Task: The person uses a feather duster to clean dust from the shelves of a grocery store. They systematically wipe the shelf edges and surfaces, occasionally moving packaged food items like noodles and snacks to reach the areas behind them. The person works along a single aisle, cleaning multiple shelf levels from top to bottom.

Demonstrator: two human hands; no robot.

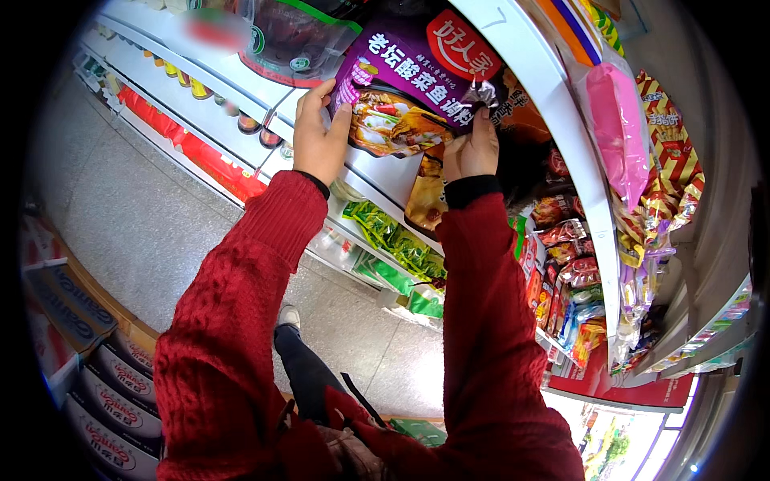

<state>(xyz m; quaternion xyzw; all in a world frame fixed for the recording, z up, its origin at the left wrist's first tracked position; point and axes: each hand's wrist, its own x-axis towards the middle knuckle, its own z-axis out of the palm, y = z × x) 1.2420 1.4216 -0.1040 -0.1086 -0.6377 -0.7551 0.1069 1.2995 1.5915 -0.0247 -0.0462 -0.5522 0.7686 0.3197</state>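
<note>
Both my hands are on a purple seasoning packet [415, 78] with a picture of a fish dish on its front. My left hand [322, 135] grips its lower left edge, thumb on the front. The lower right corner is pinched by my right hand [475, 144], where crinkled silver foil shows above the thumb. The packet lies tilted at the upper shelf [385, 174]. Just below my right hand, a yellow-brown food packet [426, 195] stands at the shelf edge. A clear bag with a green top [295, 42] sits left of the purple packet.
Lower shelves hold jars [248, 123], red packages [186, 144] and green packets [391, 237]. At right, a white shelf panel [577, 114] rises beside hanging snack bags [668, 144] and a pink bag [618, 129]. Stacked cartons [114, 421] stand on the speckled floor [150, 180] at lower left.
</note>
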